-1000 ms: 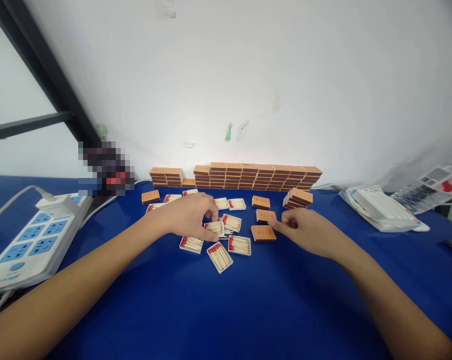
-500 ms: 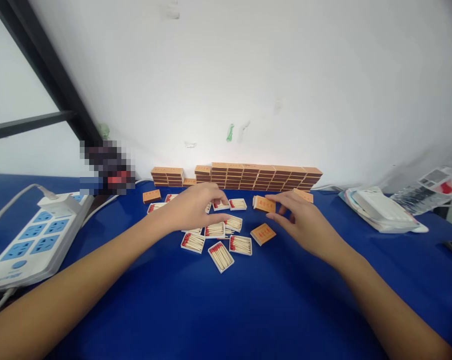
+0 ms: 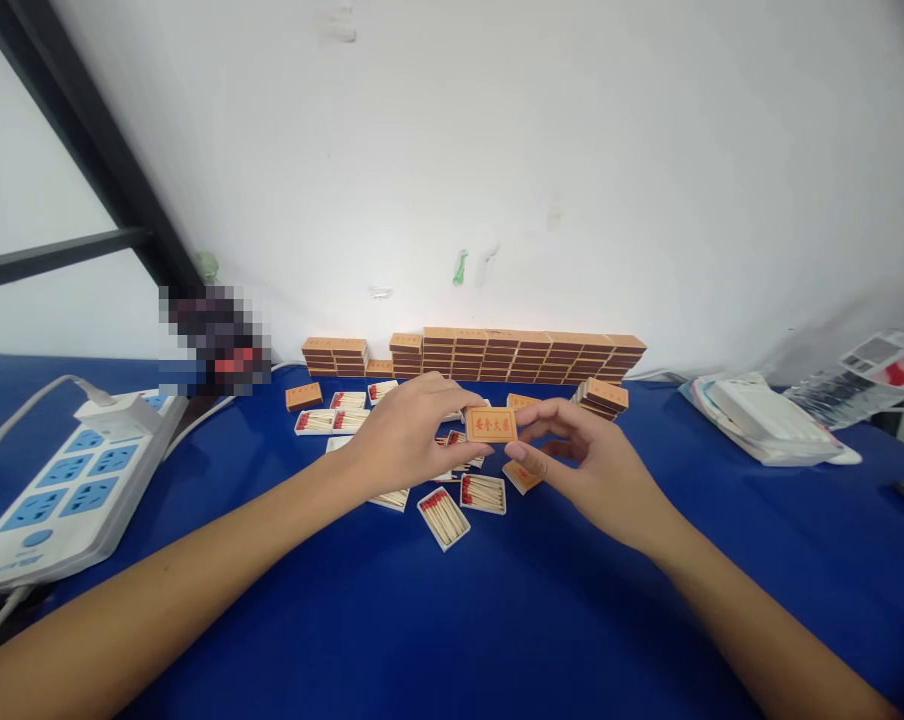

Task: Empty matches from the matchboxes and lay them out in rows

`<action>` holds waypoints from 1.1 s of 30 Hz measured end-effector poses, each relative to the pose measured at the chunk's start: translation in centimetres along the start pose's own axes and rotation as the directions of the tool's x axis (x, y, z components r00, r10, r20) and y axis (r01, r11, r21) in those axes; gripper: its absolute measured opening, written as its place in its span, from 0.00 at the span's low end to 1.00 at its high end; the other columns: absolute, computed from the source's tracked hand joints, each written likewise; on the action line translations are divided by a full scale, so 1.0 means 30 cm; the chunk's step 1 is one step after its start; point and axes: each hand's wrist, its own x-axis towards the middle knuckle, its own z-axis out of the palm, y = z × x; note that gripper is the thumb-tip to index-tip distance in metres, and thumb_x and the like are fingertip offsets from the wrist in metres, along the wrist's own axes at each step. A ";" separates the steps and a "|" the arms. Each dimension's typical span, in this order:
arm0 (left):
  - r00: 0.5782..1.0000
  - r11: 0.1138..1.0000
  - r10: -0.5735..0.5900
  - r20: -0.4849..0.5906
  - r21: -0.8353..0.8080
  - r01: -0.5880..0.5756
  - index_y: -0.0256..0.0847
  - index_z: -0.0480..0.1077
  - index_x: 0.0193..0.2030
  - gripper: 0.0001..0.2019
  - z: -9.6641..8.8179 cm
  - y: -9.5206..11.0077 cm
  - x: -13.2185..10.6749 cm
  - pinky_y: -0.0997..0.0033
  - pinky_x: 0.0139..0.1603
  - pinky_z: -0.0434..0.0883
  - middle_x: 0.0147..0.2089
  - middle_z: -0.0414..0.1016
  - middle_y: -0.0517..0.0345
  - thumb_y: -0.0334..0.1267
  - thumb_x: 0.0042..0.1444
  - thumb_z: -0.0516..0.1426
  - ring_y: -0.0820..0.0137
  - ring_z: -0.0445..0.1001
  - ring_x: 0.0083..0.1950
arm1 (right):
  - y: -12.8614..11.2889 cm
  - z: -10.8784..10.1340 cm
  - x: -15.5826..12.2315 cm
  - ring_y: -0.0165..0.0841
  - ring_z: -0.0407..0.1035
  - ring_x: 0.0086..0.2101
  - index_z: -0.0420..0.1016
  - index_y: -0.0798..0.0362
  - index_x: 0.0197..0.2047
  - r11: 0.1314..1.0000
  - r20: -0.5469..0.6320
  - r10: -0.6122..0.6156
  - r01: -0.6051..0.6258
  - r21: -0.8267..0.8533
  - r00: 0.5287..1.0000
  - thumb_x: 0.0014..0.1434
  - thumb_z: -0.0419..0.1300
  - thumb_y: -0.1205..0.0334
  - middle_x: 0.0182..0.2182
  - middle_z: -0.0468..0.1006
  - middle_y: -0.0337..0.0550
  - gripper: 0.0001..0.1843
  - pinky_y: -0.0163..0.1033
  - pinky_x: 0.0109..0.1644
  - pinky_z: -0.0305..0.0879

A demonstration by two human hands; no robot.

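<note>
An orange matchbox (image 3: 492,425) with red characters is held up between my two hands. My left hand (image 3: 414,430) pinches its left end between thumb and fingers. At its right end, the thumb and fingertips of my right hand (image 3: 594,460) close on it. Beneath and around my left hand lie several open white trays of red-tipped matches, one tray (image 3: 443,518) in front and another tray (image 3: 483,494) beside it. Two more orange matchboxes lie behind and below my right fingers, the nearer box (image 3: 522,478) partly covered.
Along the wall runs a long stack of matchboxes (image 3: 527,355), with a shorter stack (image 3: 335,357) to its left. A small pile (image 3: 603,397) stands at the right, a single box (image 3: 303,397) at the left. A white power strip (image 3: 69,500) lies far left; plastic packets (image 3: 771,415) lie right.
A matchbox has been lifted from the table and brought left between both hands. My right hand has moved left, and my left hand now grips the box's other end.
</note>
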 end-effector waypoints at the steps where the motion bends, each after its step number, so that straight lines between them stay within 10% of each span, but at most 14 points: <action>1: 1.000 1.000 -0.005 -0.010 -0.006 0.005 0.43 0.78 0.56 0.19 0.003 0.001 0.000 0.61 0.45 0.72 0.46 0.83 0.54 0.50 0.63 0.69 0.60 0.78 0.48 | -0.001 0.002 0.001 0.42 0.80 0.41 0.80 0.48 0.48 0.998 0.032 0.035 -0.037 0.046 0.999 0.60 0.73 0.40 0.42 0.85 0.47 0.23 0.44 0.39 0.79; 9: 0.998 0.999 -0.037 0.054 0.001 0.037 0.44 0.78 0.60 0.25 0.024 0.006 -0.006 0.61 0.45 0.72 0.46 0.84 0.53 0.53 0.61 0.70 0.59 0.79 0.47 | -0.018 0.008 0.001 0.34 0.74 0.26 0.81 0.49 0.38 0.963 0.085 0.151 -0.165 0.212 0.985 0.60 0.73 0.38 0.28 0.83 0.41 0.22 0.41 0.34 0.75; 20: 0.971 0.977 -0.212 0.112 0.018 0.211 0.42 0.76 0.51 0.19 -0.032 -0.070 0.009 0.58 0.48 0.73 0.50 0.84 0.50 0.53 0.62 0.66 0.56 0.81 0.50 | 0.037 -0.071 0.046 0.37 0.74 0.28 0.76 0.49 0.42 0.954 -0.215 0.274 -0.238 0.180 0.937 0.53 0.76 0.44 0.27 0.79 0.38 0.23 0.39 0.28 0.72; 26: 0.878 0.966 -0.255 0.405 0.075 0.246 0.42 0.80 0.46 0.21 -0.112 -0.148 0.016 0.64 0.36 0.68 0.43 0.83 0.52 0.55 0.53 0.68 0.62 0.77 0.39 | 0.062 -0.156 0.059 0.36 0.72 0.31 0.83 0.47 0.49 0.948 0.110 0.223 -0.190 -0.255 0.968 0.62 0.67 0.45 0.33 0.80 0.40 0.18 0.41 0.32 0.69; 33: 0.873 0.967 -0.256 0.416 0.088 0.241 0.40 0.79 0.46 0.21 -0.097 -0.206 0.005 0.65 0.37 0.66 0.45 0.82 0.51 0.54 0.54 0.69 0.63 0.76 0.41 | 0.057 -0.156 0.045 0.39 0.72 0.33 0.87 0.44 0.50 0.861 0.159 0.236 -0.131 -0.492 0.959 0.63 0.64 0.41 0.44 0.84 0.45 0.21 0.46 0.36 0.70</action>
